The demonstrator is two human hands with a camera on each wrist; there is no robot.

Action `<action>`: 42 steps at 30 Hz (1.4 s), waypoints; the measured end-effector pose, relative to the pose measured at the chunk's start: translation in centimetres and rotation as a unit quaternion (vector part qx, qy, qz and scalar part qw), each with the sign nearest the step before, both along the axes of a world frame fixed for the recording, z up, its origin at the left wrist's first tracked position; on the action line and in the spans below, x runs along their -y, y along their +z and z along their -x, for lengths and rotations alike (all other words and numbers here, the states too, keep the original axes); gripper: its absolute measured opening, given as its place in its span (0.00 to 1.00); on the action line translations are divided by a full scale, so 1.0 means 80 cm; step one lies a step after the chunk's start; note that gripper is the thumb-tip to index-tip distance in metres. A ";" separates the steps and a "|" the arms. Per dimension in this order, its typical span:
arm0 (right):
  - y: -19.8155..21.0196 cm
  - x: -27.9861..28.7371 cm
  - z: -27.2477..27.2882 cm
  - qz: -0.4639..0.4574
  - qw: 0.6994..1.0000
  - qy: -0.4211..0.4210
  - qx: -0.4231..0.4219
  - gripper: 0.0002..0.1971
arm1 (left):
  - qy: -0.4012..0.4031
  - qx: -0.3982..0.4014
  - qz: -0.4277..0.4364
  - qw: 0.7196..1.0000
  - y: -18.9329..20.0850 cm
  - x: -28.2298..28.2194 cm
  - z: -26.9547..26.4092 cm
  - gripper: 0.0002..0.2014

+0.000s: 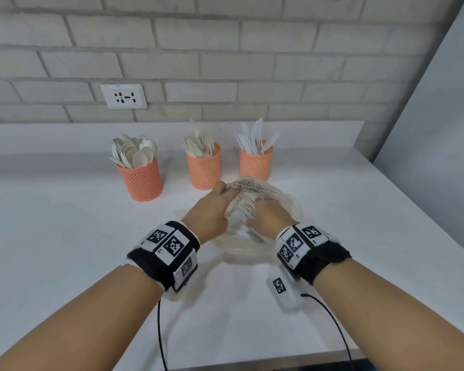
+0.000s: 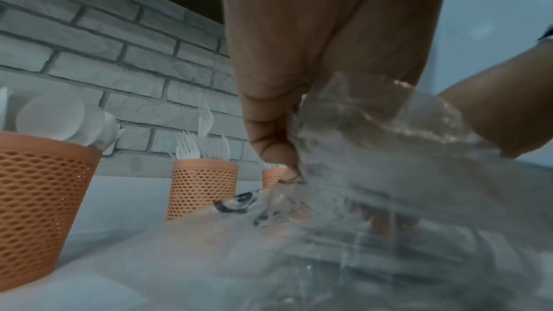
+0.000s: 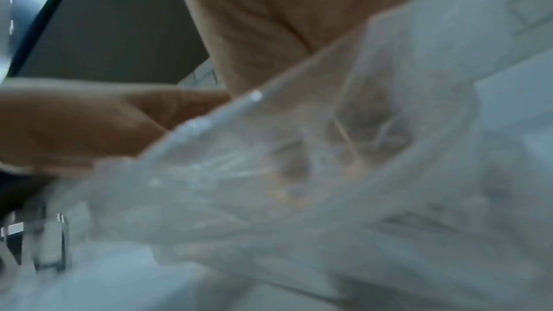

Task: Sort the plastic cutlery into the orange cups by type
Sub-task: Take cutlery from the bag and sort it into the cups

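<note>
Three orange mesh cups stand at the back of the white table: one with spoons, one with forks, one with knives. In front of them lies a clear plastic bag of white cutlery. My left hand pinches the bag's printed rim and holds it up. My right hand reaches into the opening. Its fingers, blurred behind the plastic, curl round the cutlery bundle.
A brick wall with a socket plate runs behind the cups. A grey panel borders the table on the right. Black cables hang from both wristbands over the table's front edge.
</note>
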State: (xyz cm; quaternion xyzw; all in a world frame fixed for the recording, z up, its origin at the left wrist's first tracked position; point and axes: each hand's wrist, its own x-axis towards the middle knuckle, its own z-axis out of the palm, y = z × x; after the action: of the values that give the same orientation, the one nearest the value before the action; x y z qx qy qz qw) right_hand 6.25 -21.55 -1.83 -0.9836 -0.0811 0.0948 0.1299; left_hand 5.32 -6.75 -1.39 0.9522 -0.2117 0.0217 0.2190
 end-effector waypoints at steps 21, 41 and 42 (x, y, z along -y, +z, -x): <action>-0.039 -0.015 -0.021 0.023 0.996 -0.012 -0.087 0.21 | 0.011 -0.037 0.030 0.999 -0.014 0.005 -0.009 0.34; 0.065 0.047 0.019 -0.036 0.975 0.055 -0.213 0.12 | 0.093 -0.139 -0.053 0.984 -0.011 -0.040 -0.034 0.53; 0.067 0.056 0.021 -0.070 0.969 0.058 -0.230 0.13 | 0.100 -0.140 -0.045 0.984 -0.012 -0.043 -0.035 0.53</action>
State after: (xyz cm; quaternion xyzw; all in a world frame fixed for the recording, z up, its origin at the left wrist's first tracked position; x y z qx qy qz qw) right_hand 4.58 -26.07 3.52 -0.9174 -0.1126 0.3204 0.2075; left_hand 8.12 -3.29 -2.38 0.9713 -0.0832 -0.0992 0.1997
